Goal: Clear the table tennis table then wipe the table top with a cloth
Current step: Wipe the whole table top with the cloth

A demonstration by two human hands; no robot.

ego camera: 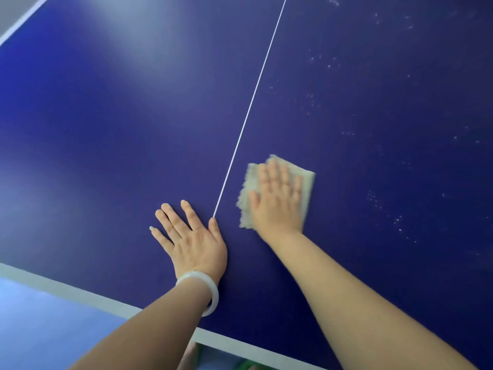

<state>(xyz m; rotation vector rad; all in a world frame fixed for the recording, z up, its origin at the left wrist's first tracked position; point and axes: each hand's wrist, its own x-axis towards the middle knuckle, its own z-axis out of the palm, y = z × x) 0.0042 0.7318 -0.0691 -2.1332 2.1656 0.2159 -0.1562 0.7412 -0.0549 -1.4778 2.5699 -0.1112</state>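
The dark blue table tennis table top (pixel 120 134) fills the view, split by a thin white centre line (pixel 250 108). A pale yellowish cloth (pixel 306 180) lies flat just right of that line. My right hand (pixel 277 201) presses down on the cloth with straight, spread fingers and looks blurred. My left hand (pixel 192 239) rests flat on the bare table just left of the line, fingers spread, with a white bangle (pixel 205 289) on the wrist.
White specks and smears (pixel 384 209) dot the table surface to the right of the cloth. The table's white near edge (pixel 80 292) runs diagonally across the bottom left, with light blue floor (pixel 40 329) beyond it. A white side edge (pixel 21 22) shows at top left.
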